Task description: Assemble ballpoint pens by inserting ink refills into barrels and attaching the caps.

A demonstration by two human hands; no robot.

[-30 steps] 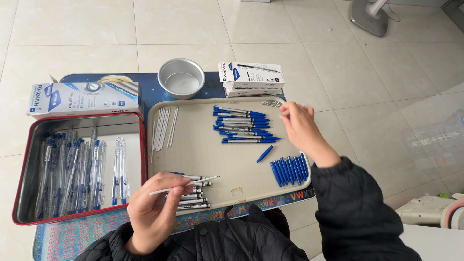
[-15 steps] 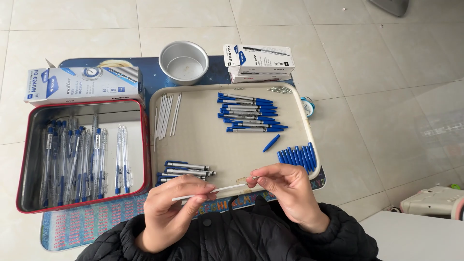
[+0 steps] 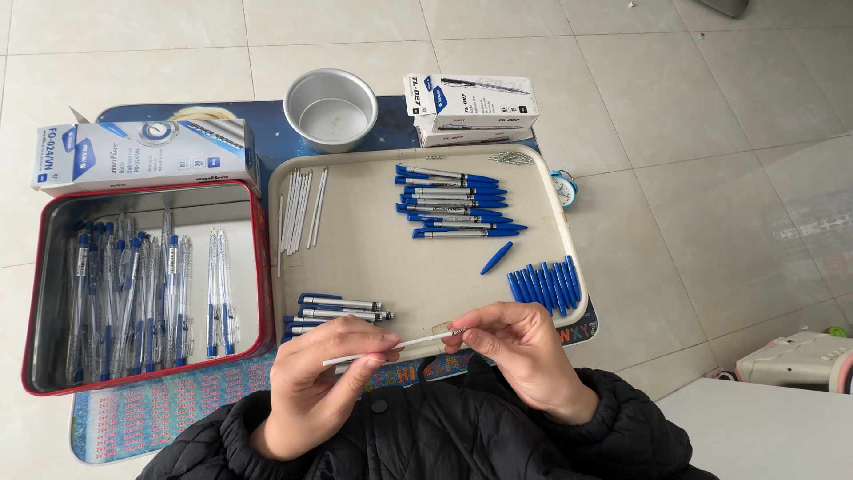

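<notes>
White refill (image 3: 391,347) lies nine-to-three between both hands: left hand (image 3: 315,378) fingers pinch one end, right hand (image 3: 524,351) fingers clamp its tip

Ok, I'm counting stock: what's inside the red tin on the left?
The red tin holds clear-barrelled pens with blue parts, lying lengthwise in loose rows, with a separate small group toward its right side. Whatever lies beneath the overlapping pens is hidden, so no exact count.
</notes>
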